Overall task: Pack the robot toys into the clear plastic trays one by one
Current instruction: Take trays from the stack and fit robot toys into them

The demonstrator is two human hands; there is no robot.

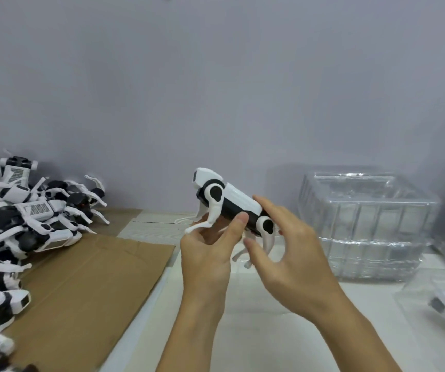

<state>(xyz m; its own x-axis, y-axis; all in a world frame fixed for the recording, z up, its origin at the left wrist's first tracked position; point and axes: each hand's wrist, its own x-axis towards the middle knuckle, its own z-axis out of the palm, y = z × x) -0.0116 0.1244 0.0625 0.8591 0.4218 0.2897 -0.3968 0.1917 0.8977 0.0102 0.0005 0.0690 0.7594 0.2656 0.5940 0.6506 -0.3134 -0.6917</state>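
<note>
With the left hand gripping the robot toy from below at centre frame and the right hand pinching its rear, hold the rigid, seemingly light body, not the thin legs, with the clear trays at 3 o'clock.

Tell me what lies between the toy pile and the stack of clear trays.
In the head view, the held robot toy and both hands, left hand and right hand, sit between the toy pile and the tray stack.
</note>
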